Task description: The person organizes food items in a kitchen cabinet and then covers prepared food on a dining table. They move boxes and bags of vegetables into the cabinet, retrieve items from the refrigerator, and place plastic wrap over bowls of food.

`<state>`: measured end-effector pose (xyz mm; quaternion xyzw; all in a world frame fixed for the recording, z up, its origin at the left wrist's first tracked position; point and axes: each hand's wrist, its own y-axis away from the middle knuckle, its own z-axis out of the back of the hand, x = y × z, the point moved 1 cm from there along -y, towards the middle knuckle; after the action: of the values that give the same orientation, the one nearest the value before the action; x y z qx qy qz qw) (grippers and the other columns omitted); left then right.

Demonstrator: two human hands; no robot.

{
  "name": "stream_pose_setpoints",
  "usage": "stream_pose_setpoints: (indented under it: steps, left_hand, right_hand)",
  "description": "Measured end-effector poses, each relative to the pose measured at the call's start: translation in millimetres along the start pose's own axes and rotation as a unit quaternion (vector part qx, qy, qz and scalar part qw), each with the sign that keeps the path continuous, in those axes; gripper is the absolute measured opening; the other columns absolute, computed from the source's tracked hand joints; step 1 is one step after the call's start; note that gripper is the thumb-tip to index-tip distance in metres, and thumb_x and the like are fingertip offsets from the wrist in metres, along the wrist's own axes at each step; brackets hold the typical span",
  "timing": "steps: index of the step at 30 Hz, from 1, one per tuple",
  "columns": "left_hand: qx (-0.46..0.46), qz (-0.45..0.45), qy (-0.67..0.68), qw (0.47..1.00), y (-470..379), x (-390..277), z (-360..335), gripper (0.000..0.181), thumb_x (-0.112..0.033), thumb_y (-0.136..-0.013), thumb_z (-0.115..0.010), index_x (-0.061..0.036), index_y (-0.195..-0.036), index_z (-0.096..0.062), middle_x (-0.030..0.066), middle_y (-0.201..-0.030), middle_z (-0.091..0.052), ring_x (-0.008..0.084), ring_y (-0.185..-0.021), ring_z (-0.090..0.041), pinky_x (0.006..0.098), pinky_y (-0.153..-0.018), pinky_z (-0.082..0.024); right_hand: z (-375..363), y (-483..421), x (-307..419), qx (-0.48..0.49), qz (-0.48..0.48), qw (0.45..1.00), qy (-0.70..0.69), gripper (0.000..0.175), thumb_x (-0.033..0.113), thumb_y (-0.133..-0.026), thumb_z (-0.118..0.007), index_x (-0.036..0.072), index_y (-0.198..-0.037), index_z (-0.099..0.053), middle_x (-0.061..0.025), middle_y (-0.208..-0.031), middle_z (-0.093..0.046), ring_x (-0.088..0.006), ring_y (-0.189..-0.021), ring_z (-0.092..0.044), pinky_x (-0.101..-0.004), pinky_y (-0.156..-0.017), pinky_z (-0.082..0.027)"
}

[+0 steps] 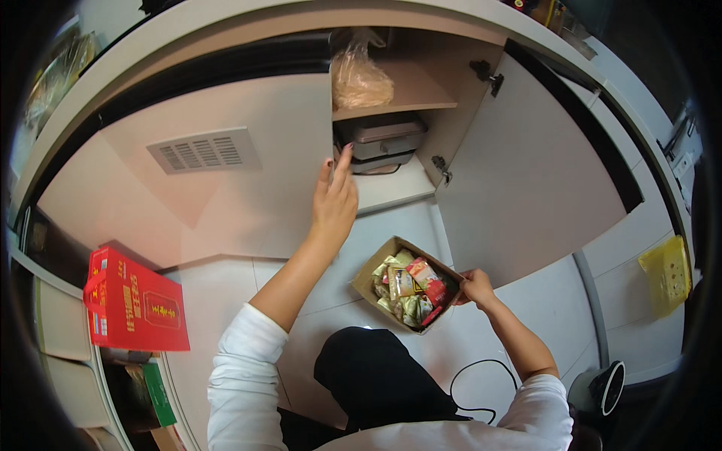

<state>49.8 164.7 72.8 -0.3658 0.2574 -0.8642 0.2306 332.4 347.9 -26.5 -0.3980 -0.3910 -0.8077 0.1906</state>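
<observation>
My left hand is raised at the edge of the left cabinet door, fingers extended and spread a little, with nothing seen in it; whether it touches the door is unclear. My right hand grips the right corner of an open cardboard box filled with small packets, some gold, some red. Beyond my left fingertips, a grey lidded appliance or case sits in the lower part of the cabinet. A tied clear plastic bag with pale contents rests on the shelf above it.
The right cabinet door stands wide open on its hinges. A red gift bag is at the left beside drawers. A black cable loops on the tiled floor near a small bin. A yellow plastic bag hangs at right.
</observation>
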Motion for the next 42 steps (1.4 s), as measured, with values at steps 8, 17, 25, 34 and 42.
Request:
stream_pose_setpoints:
  steps: [8,17,25,34,42]
  left_hand:
    - [0.134,-0.151,-0.003,0.979,42,-6,17,0.019,-0.012,-0.076,-0.05,-0.0031,-0.082,-0.066,0.0124,-0.096,-0.062,0.0245,-0.11,-0.048,0.0378,-0.111,-0.012]
    - [0.005,-0.182,0.081,0.98,110,1,50,0.021,-0.009,-0.072,-0.051,0.0017,-0.087,-0.059,0.0141,-0.095,-0.058,0.0223,-0.103,-0.051,0.0347,-0.105,-0.027]
    - [0.08,-0.196,0.127,0.969,177,26,105,0.023,-0.013,-0.078,-0.047,-0.0005,-0.092,-0.06,0.0105,-0.103,-0.058,0.0214,-0.106,-0.05,0.0306,-0.103,-0.025]
    - [0.038,-0.228,-0.007,0.973,217,55,139,0.006,-0.018,-0.071,-0.047,-0.013,-0.075,-0.05,0.0028,-0.084,-0.048,0.016,-0.091,-0.049,0.0354,-0.099,-0.016]
    - [0.023,-0.224,-0.011,0.974,221,55,138,0.009,-0.019,-0.079,-0.043,-0.0132,-0.076,-0.05,0.0022,-0.081,-0.048,0.0152,-0.093,-0.048,0.0326,-0.098,-0.019]
  right_hand:
    - [43,27,-6,-0.085,-0.042,0.985,-0.147,0.012,-0.007,-0.076,-0.037,-0.014,-0.077,-0.047,-0.0248,-0.065,-0.057,-0.0366,-0.053,-0.063,-0.0363,-0.044,-0.056]
    - [64,43,66,-0.123,0.01,0.956,-0.265,0.011,-0.003,-0.08,-0.037,-0.012,-0.077,-0.043,-0.0313,-0.072,-0.058,-0.0362,-0.06,-0.064,-0.0334,-0.048,-0.057]
    - [74,12,182,-0.155,0.166,0.895,-0.384,0.017,-0.008,-0.074,-0.036,-0.021,-0.082,-0.044,-0.0342,-0.079,-0.058,-0.036,-0.063,-0.063,-0.0299,-0.049,-0.056]
    - [101,-36,286,-0.242,0.187,0.913,-0.271,0.023,-0.006,-0.075,-0.034,-0.023,-0.082,-0.047,-0.0305,-0.075,-0.059,-0.0328,-0.055,-0.063,-0.0307,-0.047,-0.055]
    - [113,-31,291,-0.216,0.17,0.92,-0.279,0.028,-0.002,-0.079,-0.033,-0.024,-0.09,-0.044,-0.0321,-0.08,-0.058,-0.0341,-0.058,-0.063,-0.0315,-0.05,-0.057]
